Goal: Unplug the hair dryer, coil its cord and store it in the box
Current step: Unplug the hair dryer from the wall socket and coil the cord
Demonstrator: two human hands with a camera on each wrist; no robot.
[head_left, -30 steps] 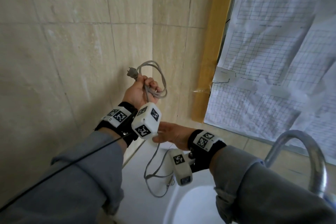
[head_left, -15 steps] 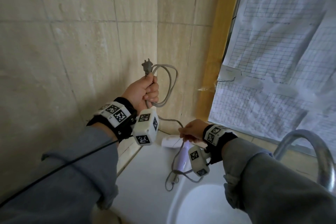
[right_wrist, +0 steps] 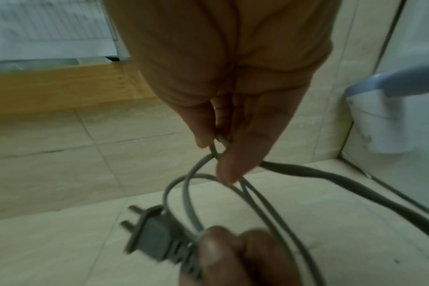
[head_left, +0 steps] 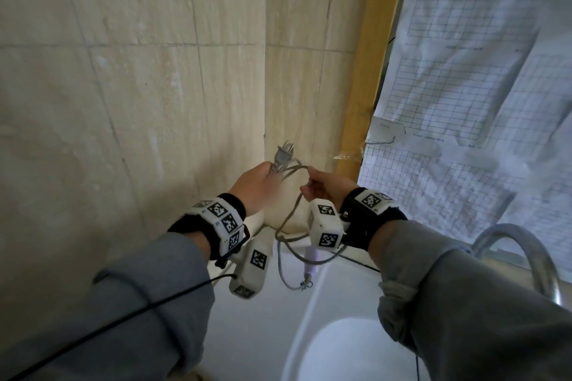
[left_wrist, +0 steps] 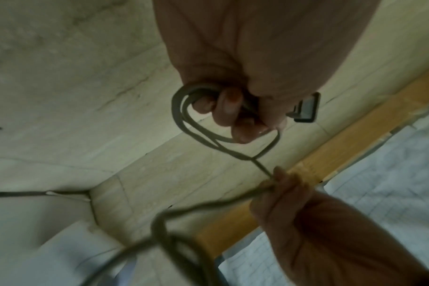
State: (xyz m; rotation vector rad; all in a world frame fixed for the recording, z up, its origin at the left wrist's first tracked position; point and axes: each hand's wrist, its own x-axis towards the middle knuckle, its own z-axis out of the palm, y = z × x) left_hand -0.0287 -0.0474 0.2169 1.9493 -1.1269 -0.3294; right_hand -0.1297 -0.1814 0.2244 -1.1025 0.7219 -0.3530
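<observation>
Beige stone-tiled walls (head_left: 133, 108) meet in a corner above a white sink counter (head_left: 263, 318). Left hand (head_left: 257, 185) grips the grey flat-pin plug (head_left: 283, 155) and looped grey cord (head_left: 291, 213); right hand (head_left: 328, 187) pinches the cord just beside it, its slack hanging toward the lilac hair dryer (head_left: 310, 263) on the counter.

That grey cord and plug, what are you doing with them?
The plug is already out of the wall. The left hand grips it along with a couple of loops of the grey cord. The right hand pinches the next stretch of cord close beside it. The rest hangs down to the hair dryer lying by the white sink. No box is in view.
</observation>
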